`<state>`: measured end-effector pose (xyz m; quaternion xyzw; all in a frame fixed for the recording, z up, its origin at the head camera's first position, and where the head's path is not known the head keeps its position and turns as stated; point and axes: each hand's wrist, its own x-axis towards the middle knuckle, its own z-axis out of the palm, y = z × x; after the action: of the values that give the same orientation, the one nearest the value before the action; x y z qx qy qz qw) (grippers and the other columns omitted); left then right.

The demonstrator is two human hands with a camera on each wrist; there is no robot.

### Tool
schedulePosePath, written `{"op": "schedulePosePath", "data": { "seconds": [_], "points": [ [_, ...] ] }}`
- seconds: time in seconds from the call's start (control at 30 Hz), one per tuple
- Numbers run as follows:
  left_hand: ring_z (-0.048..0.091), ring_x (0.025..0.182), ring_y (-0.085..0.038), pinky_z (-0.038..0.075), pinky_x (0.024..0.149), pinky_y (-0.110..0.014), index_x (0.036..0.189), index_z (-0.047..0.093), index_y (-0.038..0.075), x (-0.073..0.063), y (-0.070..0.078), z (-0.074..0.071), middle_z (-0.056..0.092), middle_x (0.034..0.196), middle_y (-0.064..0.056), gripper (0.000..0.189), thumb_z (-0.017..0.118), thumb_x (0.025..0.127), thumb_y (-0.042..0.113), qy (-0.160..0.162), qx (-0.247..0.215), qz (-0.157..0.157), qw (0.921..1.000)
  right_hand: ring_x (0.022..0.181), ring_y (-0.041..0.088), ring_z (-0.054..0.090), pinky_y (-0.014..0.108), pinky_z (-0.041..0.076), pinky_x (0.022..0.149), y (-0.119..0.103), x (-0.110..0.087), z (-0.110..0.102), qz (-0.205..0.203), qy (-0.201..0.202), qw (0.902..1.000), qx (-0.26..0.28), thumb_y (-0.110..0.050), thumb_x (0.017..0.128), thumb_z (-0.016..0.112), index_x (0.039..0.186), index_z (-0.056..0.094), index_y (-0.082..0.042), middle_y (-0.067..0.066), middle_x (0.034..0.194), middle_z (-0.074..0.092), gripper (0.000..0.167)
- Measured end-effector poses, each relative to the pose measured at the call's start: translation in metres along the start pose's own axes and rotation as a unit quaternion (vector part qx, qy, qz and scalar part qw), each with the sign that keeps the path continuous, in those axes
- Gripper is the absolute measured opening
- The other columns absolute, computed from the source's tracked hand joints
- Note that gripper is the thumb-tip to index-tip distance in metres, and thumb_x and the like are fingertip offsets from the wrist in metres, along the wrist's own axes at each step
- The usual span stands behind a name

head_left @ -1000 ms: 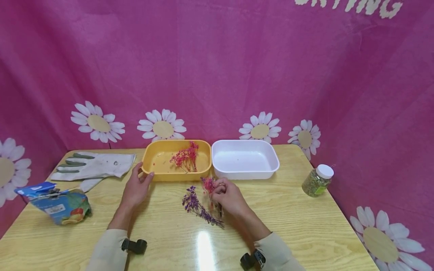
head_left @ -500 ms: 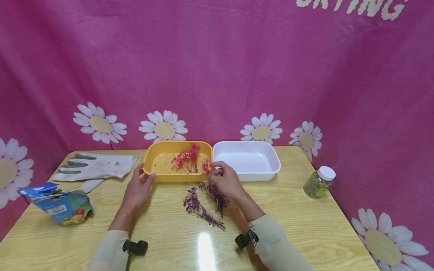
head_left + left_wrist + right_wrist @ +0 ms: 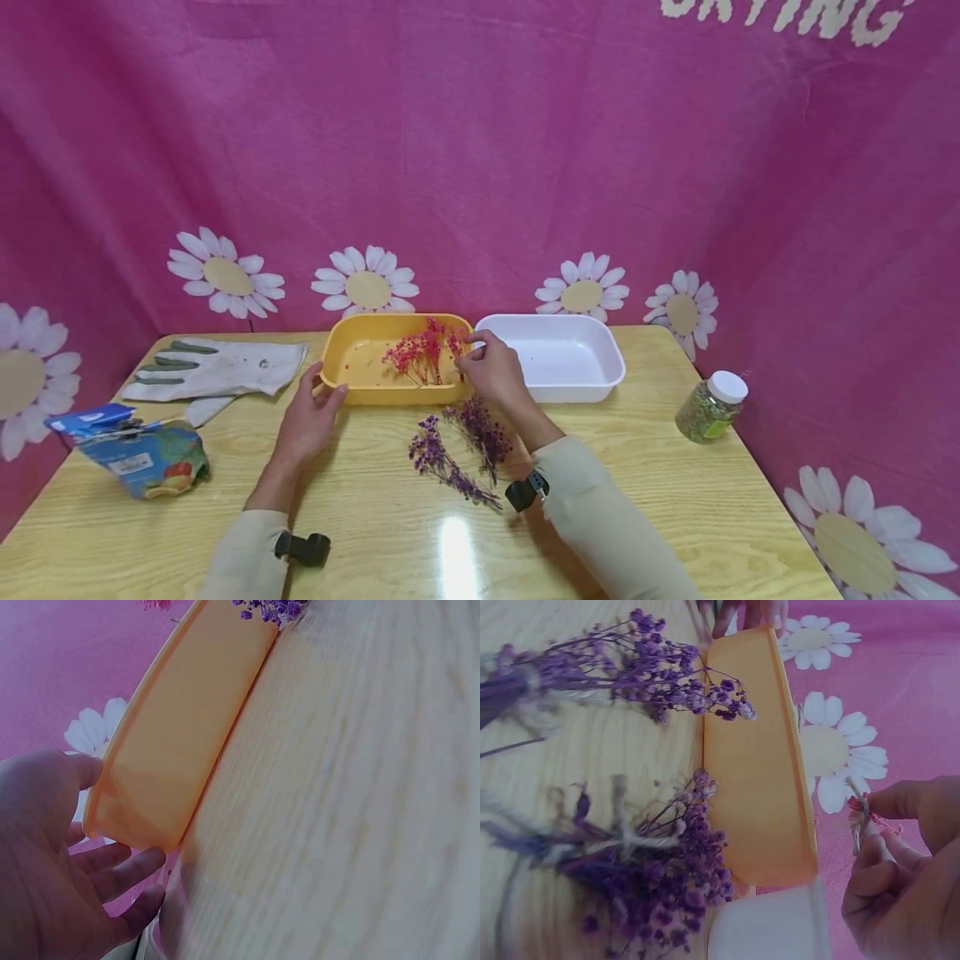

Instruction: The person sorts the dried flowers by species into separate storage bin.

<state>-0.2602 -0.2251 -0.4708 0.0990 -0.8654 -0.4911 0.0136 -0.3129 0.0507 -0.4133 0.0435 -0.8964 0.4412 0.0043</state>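
My left hand (image 3: 305, 423) grips the left front corner of a yellow tray (image 3: 397, 395), thumb at the rim and fingers around the end wall (image 3: 172, 735). Over the tray's right end, my right hand (image 3: 497, 377) pinches a small bunch of pink dried flowers (image 3: 454, 342) by its twine-tied stems (image 3: 861, 821). Another pink dried flower bunch (image 3: 420, 350) lies inside the tray. Two purple dried flower bunches lie on the table in front: one (image 3: 450, 471) to the left, the other (image 3: 483, 433) below my right wrist.
A white tray (image 3: 555, 392) stands against the yellow one's right side. Work gloves (image 3: 225, 367) and a blue pouch (image 3: 138, 458) lie at left on the wooden table (image 3: 375, 517). A white-lidded jar (image 3: 708, 408) stands at right. A pink curtain (image 3: 480, 167) hangs behind.
My right hand has lifted the pink bunch off the table, up and over into the yellow tray's right end, uncovering the second purple bunch. The left hand stays at the tray's corner.
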Motion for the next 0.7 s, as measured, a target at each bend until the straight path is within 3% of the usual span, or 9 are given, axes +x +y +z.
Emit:
{"op": "schedulePosePath", "data": {
  "seconds": [0.33, 0.53, 0.7],
  "points": [
    [0.04, 0.139, -0.036, 0.042, 0.107, -0.047, 0.156, 0.008, 0.013, 0.0, -0.001, 0.001, 0.025, 0.158, -0.021, 0.071, 0.047, 0.101, 0.037, 0.004, -0.001, 0.008, 1.0, 0.063, 0.012, 0.058, 0.027, 0.043, 0.058, -0.003, 0.002, 0.008, 0.008, 0.015, 0.9998, -0.004, -0.024, 0.088, 0.067, 0.124, 0.06, -0.017, -0.002, 0.089, 0.07, 0.037],
    [0.038, 0.14, -0.037, 0.042, 0.107, -0.047, 0.156, 0.007, 0.014, 0.0, 0.0, 0.0, 0.024, 0.158, -0.021, 0.072, 0.046, 0.101, 0.04, 0.005, -0.004, 0.005, 1.0, 0.064, 0.012, 0.056, 0.026, 0.042, 0.056, 0.007, -0.006, 0.001, -0.019, 0.028, 0.9991, 0.024, -0.02, 0.087, 0.064, 0.118, 0.062, -0.017, -0.001, 0.093, 0.067, 0.031],
    [0.041, 0.137, -0.037, 0.043, 0.106, -0.048, 0.156, 0.008, 0.012, 0.0, 0.0, 0.001, 0.027, 0.157, -0.021, 0.072, 0.047, 0.101, 0.038, 0.011, -0.001, 0.006, 0.9999, 0.074, 0.012, 0.058, 0.026, 0.046, 0.063, 0.019, -0.012, -0.004, -0.04, 0.03, 0.998, 0.04, -0.018, 0.087, 0.065, 0.115, 0.064, -0.014, 0.0, 0.093, 0.068, 0.029]
  ]
}}
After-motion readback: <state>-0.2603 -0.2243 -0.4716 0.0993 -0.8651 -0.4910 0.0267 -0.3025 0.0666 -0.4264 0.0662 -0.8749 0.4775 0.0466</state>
